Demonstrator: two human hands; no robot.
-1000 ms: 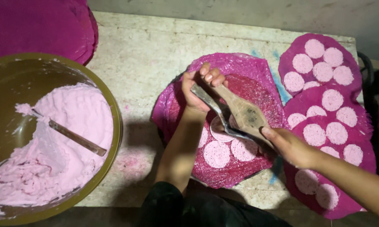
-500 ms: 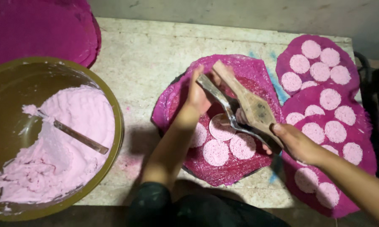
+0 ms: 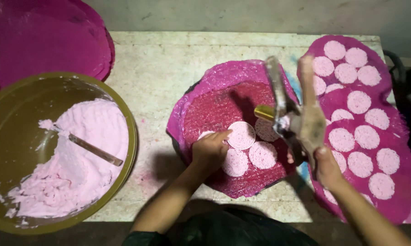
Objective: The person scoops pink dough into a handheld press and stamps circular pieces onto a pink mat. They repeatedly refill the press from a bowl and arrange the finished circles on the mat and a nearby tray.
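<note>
on the stone table (image 3: 169, 68), left hand (image 3: 211, 150) presses a pink disc (image 3: 241, 135); right hand (image 3: 325, 165) grasps the press (image 3: 296, 118)

Pale pink discs (image 3: 242, 135), magenta mat (image 3: 214, 107)

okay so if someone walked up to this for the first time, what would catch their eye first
Probably the vivid magenta mat at the centre of the stone table, where the left hand rests beside pale pink discs. To the right, the right hand holds up a hinged press tool over a second sheet covered with rows of discs. At left sits a big olive bowl of pink dough.
</note>
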